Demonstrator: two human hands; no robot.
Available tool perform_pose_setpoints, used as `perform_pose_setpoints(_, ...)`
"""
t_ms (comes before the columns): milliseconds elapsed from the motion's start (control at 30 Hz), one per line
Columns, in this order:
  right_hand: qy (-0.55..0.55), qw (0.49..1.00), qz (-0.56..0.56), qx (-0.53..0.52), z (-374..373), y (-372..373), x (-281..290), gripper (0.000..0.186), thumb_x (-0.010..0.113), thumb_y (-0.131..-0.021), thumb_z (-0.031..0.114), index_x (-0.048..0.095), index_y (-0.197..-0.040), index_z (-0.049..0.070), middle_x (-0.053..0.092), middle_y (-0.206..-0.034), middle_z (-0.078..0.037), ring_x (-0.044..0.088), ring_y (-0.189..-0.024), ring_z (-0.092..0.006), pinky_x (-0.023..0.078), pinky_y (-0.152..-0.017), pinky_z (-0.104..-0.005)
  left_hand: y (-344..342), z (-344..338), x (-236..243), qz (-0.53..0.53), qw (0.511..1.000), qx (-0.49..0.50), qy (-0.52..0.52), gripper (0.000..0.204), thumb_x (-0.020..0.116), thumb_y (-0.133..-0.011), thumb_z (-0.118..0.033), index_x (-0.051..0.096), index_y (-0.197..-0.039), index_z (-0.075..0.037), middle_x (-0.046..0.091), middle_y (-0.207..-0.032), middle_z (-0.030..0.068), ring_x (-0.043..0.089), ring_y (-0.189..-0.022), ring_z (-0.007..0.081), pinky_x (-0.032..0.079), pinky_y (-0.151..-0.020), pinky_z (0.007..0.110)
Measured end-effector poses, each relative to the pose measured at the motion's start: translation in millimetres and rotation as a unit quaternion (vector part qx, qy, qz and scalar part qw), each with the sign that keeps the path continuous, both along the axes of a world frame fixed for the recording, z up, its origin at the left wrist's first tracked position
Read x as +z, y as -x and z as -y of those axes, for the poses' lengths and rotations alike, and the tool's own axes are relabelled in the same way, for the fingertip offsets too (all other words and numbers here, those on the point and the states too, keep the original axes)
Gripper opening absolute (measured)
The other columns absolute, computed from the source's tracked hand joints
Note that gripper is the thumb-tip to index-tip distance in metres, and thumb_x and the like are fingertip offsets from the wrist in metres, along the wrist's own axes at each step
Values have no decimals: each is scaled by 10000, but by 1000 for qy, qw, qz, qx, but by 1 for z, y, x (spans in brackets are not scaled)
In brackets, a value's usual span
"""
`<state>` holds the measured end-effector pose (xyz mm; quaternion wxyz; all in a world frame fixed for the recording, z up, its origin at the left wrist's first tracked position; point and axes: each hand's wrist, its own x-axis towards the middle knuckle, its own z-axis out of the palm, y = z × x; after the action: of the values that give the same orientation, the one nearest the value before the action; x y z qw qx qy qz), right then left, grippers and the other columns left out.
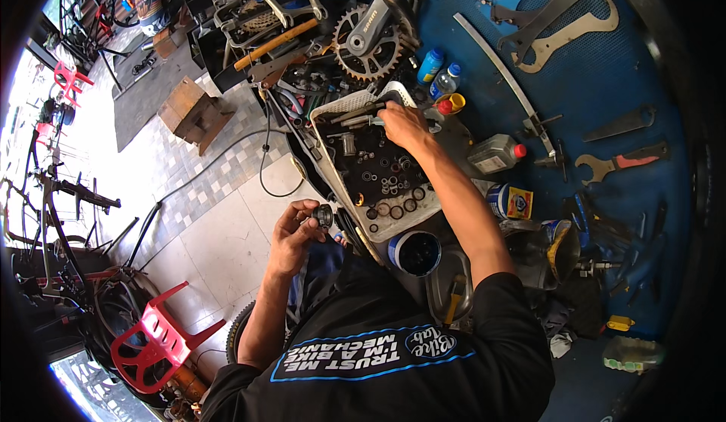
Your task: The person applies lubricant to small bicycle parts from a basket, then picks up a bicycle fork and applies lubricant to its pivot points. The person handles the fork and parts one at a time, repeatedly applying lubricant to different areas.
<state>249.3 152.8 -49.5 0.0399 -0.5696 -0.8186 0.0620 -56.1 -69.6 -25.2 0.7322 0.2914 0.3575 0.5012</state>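
Note:
My left hand is closed, thumb and fingers pinching a dark, round, ring-shaped metal part beside the near left corner of a white plastic tray. The arm on the right reaches across that tray. My right hand is at its far right end, fingers curled down among long metal tools; what the fingertips grip is hidden. Small rings and bearings are scattered over the tray's dark bottom. A short metal cylinder stands there, and several larger rings lie at the near end.
A tub of dark grease stands close to the tray's near end. Bottles and a grey jug with a red cap line its right side. Beyond it are a crankset and a wooden-handled hammer. A red chair is at left.

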Motion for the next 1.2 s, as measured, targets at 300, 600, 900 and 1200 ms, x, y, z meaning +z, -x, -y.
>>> perform_pose_setpoints(300,79,992,93,43,6,14,16,360,867,-785,349,755,-880,20,683,-1134,-133,708,-1052,-376,555,-912,-472,3,2,-1,8,1000,8,-2,354,699,-988,-106,573,-1310,-30,639,-1145,77,671,-895,164,549,-760,280)
perform_pose_setpoints(600,78,996,45,0,-1,5,3,278,770,-882,274,740,-998,23,682,-1139,-138,674,-1114,-351,548,-929,-466,4,-2,2,207,978,-17,31,486,627,-1046,-293,532,-1411,13,690,-1115,97,676,-892,240,555,-769,372)
perform_pose_setpoints(900,17,992,-49,-112,8,-1,28,319,741,-917,316,756,-1065,33,735,-1088,-165,708,-1048,-370,566,-894,-479,-1,-8,1,212,976,-35,44,550,690,-998,-344,529,-1422,-31,675,-1171,155,668,-922,242,536,-759,374)
perform_pose_setpoints(1200,191,881,-430,-52,41,-16,97,285,739,-967,326,784,-978,44,626,-657,27,505,-507,-64,385,-474,-275,-7,-10,0,207,977,-26,43,497,650,-1030,-322,562,-1405,-8,724,-1082,50,660,-858,218,540,-758,367)
